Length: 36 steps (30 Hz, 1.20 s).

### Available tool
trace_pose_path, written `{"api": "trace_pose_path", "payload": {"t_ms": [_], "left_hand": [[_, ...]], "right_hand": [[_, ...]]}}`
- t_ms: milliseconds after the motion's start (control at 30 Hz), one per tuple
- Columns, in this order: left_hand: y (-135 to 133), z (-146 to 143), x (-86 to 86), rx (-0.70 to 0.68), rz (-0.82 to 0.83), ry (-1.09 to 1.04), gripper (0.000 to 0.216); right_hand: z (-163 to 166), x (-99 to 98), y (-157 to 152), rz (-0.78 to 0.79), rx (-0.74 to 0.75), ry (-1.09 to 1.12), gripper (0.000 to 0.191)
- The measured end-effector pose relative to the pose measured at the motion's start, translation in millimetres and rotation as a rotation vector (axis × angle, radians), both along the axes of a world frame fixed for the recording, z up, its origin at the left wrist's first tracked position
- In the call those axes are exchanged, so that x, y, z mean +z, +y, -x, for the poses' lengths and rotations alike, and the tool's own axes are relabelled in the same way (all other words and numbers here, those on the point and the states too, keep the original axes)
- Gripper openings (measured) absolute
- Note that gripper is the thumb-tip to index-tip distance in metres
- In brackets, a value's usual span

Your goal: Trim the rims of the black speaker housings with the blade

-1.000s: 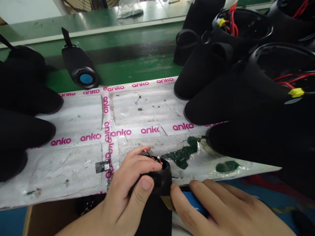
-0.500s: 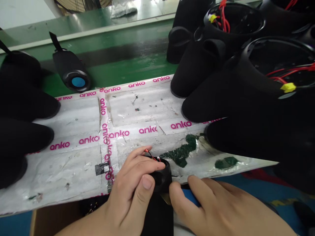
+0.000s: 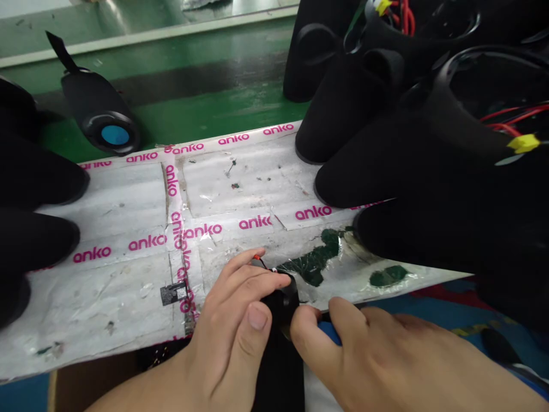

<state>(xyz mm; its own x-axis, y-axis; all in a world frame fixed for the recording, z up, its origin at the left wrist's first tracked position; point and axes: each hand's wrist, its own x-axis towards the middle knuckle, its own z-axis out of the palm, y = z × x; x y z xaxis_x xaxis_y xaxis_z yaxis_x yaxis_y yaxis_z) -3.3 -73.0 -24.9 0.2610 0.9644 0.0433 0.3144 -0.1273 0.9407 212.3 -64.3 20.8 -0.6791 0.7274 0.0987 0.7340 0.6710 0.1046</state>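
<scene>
My left hand (image 3: 238, 320) is closed round the top of a black speaker housing (image 3: 281, 372), fingers over its rim and thumb on the near side. A short red and black wire sticks up by the fingertips. The housing stands upright at the near edge of the covered table. Close against its right side, my right hand (image 3: 364, 349) is wrapped round a blue-handled tool (image 3: 329, 332). The tool's working end is mostly hidden between the hand and the housing.
Several black housings (image 3: 343, 126) crowd the right side, some with red wires and a yellow connector (image 3: 524, 143). More housings (image 3: 38, 226) stand at left. A speaker with a blue end (image 3: 103, 114) lies behind. A black label (image 3: 174, 293) lies on the covering; a cardboard box (image 3: 81, 380) sits below.
The view has shifted slightly, so the background sits further left and higher. My right hand with the blue-handled tool has moved a little up and left against the housing. My left hand keeps its hold.
</scene>
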Motion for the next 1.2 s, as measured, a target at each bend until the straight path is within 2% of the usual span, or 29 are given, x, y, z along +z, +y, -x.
{"api": "trace_pose_path", "payload": {"t_ms": [33, 100, 200, 267, 367, 600, 800, 1033, 1200], "left_hand": [[0, 1, -0.3, -0.018, -0.033, 0.005, 0.033], [0, 4, 0.6, -0.071, -0.089, 0.034, 0.051], [3, 11, 5.9, -0.187, -0.062, 0.127, 0.077], [6, 15, 9.7, -0.241, 0.008, 0.177, 0.08], [11, 17, 10.4, -0.251, 0.011, 0.15, 0.086], [16, 13, 2.9, -0.174, -0.021, 0.032, 0.083], [18, 6, 7.8, -0.145, -0.031, 0.002, 0.076], [19, 1, 12.9, -0.158, -0.068, 0.011, 0.071], [18, -3, 13.5, -0.144, -0.079, 0.044, 0.065]], "right_hand": [[1, 0.4, 2, -0.015, -0.027, 0.029, 0.032], [1, 0.4, 6, 0.008, -0.045, 0.116, 0.037], [-7, -0.6, 9, 0.173, 0.028, 0.156, 0.049], [-14, -2.2, 8, 0.211, 0.062, 0.152, 0.052], [-20, -5.9, 1, 0.151, 0.041, 0.19, 0.051], [-13, -8.2, -1, 0.128, 0.049, 0.176, 0.054], [-11, -10.3, -3, 0.108, 0.005, 0.171, 0.057], [-7, -4.7, -9, 0.153, -0.05, 0.121, 0.06], [-7, -0.7, -4, 0.183, -0.022, 0.075, 0.054]]}}
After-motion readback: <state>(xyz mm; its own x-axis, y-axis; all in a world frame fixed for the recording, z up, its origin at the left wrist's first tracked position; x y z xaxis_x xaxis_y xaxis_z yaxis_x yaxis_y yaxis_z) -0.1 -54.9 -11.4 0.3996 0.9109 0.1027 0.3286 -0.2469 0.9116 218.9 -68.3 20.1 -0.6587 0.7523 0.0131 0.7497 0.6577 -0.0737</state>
